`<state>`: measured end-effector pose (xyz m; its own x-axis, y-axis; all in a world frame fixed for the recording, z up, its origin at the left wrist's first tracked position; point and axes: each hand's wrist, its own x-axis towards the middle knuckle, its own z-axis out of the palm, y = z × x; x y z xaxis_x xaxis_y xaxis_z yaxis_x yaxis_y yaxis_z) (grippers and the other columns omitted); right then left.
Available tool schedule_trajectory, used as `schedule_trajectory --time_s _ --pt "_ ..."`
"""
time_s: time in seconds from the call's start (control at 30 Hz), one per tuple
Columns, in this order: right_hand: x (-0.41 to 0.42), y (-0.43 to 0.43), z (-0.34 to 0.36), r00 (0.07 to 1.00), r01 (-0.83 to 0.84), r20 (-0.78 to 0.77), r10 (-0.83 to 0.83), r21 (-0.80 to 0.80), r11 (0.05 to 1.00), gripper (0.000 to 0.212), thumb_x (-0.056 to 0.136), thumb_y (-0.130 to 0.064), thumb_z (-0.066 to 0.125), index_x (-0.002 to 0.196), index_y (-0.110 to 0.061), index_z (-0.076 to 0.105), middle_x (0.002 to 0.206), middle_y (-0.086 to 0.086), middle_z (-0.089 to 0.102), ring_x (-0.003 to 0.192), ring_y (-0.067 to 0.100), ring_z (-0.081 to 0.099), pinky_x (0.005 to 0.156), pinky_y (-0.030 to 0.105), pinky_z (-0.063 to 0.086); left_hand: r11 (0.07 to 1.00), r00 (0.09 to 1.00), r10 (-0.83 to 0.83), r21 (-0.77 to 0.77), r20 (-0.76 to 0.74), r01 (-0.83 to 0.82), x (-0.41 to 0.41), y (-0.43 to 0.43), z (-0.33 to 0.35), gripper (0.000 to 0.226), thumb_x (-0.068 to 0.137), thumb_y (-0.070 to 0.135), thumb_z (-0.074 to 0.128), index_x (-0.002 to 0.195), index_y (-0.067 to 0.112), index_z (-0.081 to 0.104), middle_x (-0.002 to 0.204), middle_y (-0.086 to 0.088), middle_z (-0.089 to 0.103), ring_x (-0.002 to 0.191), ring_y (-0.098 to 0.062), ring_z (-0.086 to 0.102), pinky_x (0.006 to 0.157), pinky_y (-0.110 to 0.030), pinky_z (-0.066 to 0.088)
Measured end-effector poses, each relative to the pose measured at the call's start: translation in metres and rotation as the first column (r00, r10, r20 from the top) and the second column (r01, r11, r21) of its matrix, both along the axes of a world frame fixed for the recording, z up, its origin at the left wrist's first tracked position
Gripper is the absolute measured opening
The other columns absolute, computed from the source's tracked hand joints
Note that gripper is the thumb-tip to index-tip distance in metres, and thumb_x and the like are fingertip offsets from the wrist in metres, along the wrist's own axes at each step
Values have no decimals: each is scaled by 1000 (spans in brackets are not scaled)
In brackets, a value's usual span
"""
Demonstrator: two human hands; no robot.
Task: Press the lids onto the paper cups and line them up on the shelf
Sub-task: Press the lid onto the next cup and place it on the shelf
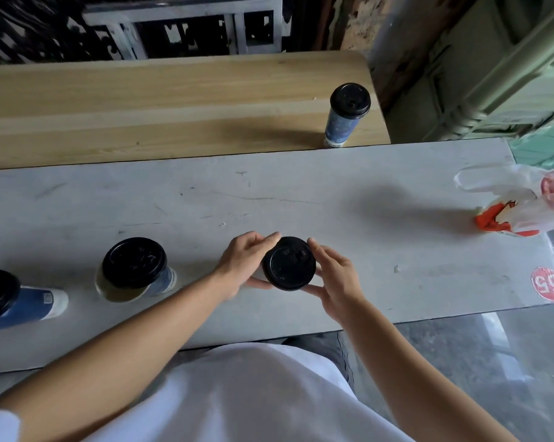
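Note:
A paper cup with a black lid (289, 263) stands on the grey table (301, 193) right in front of me. My left hand (247, 263) wraps its left side, fingers on the lid's rim. My right hand (333, 279) holds the right side, thumb under the rim. The cup's body is hidden beneath the lid and my hands. To the left stand a blue-and-white lidded cup (135, 266) and another lidded cup (14, 303) at the frame's edge. One blue lidded cup (346, 114) stands at the right end of the wooden shelf (142, 100) behind the table.
A white and orange plastic bag (524, 202) lies at the table's far right. A red round sticker (549, 283) marks the table's right front corner. A green crate (492, 59) sits beyond the shelf's right end. The table's near edge runs just before my body.

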<state>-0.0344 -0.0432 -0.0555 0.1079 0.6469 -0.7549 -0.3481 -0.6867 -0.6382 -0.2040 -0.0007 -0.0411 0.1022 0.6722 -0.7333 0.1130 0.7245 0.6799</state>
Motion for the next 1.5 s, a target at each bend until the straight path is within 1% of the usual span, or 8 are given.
schedule_trajectory --time_s 0.2,0.43,0.7,0.83,0.97,1.13,1.27,1.5 --pt "4 10 3 995 -95 -16 95 -4 995 22 95 -35 68 96 -16 79 118 17 70 119 36 61 72 62 60 954 978 -147 -240 149 180 -9 25 10 16 96 29 65 107 18 71 119 -3 68 86 -30 71 63 -44 62" --pt "-2 6 8 997 -81 9 81 52 995 26 100 -31 60 102 -12 77 110 17 72 104 30 68 69 58 61 980 976 -95 -155 194 126 -8 15 -1 25 98 33 62 113 18 76 117 -9 73 94 -30 70 72 -53 62" --pt "-5 -3 9 1000 -16 21 15 40 999 33 96 -39 64 105 -10 77 114 16 72 109 28 69 75 57 61 1000 984 -24 14 178 22 -4 1 -3 26 101 34 57 108 17 76 112 -10 75 106 -28 71 67 -55 61" --pt "-18 -31 3 991 130 -39 -127 92 987 31 101 -34 56 110 -11 74 111 7 75 116 26 67 90 44 59 988 977 142 44 158 -150 4 -18 -5 25 104 31 52 105 19 74 112 -5 74 112 -26 68 71 -57 62" --pt "-25 -39 -1 986 164 -27 -162 145 976 32 104 -34 50 107 -14 75 109 7 75 115 23 66 96 45 56 958 951 268 58 156 -279 14 -36 -4 26 105 30 50 104 15 71 108 -5 74 104 -21 69 70 -56 62" --pt "-31 -34 -6 989 115 74 -130 174 978 37 104 -39 47 106 -13 74 107 11 73 107 16 67 81 35 60 923 916 368 59 159 -381 16 -47 -5 26 106 28 48 102 15 70 101 0 73 97 -15 70 71 -56 62" --pt "-42 -23 -3 974 80 192 -117 189 979 43 106 -40 41 103 -8 70 94 6 70 93 12 67 79 41 63 913 908 391 64 152 -404 14 -43 -6 27 105 31 48 102 14 69 106 -5 72 103 -21 69 69 -57 62" --pt "-13 -15 12 987 -145 84 134 135 980 42 102 -54 40 118 -28 70 119 -11 71 120 10 62 87 44 61 910 906 411 -104 101 -401 10 -20 0 34 100 44 56 104 13 71 116 -8 68 102 -26 70 69 -57 62"
